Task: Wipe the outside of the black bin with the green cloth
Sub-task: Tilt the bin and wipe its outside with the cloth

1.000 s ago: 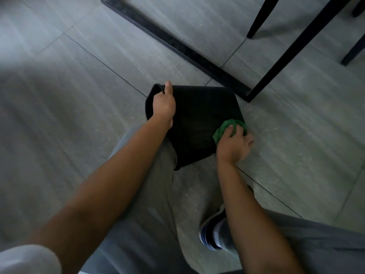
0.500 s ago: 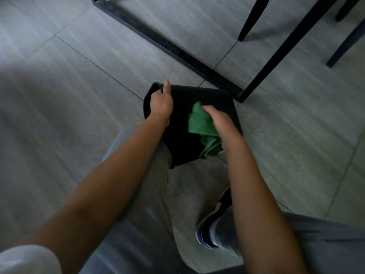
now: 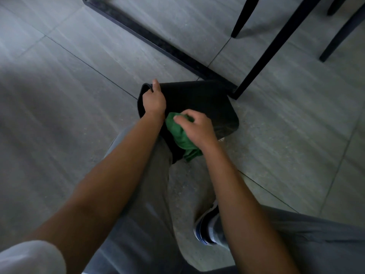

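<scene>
The black bin (image 3: 199, 99) lies tipped on the grey tiled floor in front of my knee, its wall facing up. My left hand (image 3: 154, 99) grips the bin's rim at its left end, thumb along the edge. My right hand (image 3: 195, 127) holds the bunched green cloth (image 3: 180, 136) against the bin's near wall, fingers curled over it. Part of the cloth hangs below the bin's lower edge. The bin's near left part is hidden behind my left forearm and leg.
A black metal floor bar (image 3: 158, 42) runs diagonally behind the bin and meets a slanted black leg (image 3: 270, 48) just right of it. More dark chair legs (image 3: 242, 18) stand at the top right. My shoe (image 3: 207, 226) rests on the floor below the bin.
My right hand carried the green cloth from the bin's right end across to its near left wall, close to my left wrist. My left hand kept its grip on the rim.
</scene>
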A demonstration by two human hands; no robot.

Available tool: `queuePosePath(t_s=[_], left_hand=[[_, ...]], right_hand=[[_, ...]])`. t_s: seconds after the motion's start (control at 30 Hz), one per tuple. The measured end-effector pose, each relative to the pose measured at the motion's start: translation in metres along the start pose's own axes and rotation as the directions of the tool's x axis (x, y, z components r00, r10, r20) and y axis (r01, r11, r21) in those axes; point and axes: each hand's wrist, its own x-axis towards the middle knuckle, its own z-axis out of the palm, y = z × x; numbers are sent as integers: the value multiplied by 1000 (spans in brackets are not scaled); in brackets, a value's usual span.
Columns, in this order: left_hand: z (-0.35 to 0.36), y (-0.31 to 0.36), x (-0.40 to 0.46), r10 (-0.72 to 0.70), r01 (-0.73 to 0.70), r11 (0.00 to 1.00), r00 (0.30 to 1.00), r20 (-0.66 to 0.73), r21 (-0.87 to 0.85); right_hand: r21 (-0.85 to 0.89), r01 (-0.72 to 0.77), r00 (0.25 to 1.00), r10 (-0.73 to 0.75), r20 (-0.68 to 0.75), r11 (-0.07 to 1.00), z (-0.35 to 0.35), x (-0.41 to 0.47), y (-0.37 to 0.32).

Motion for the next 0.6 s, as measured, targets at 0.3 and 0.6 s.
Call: queuePosePath(t_s=[0.3,0.6], left_hand=[[-5,1,3,-62,63,998,995,76,-9],[-7,-3,2,43,-44,997,999,22,58]], right_hand=[[424,-380,796,524,-302,822,-70,12,108],[632,-273,709,596,-377,725,-84,31,130]])
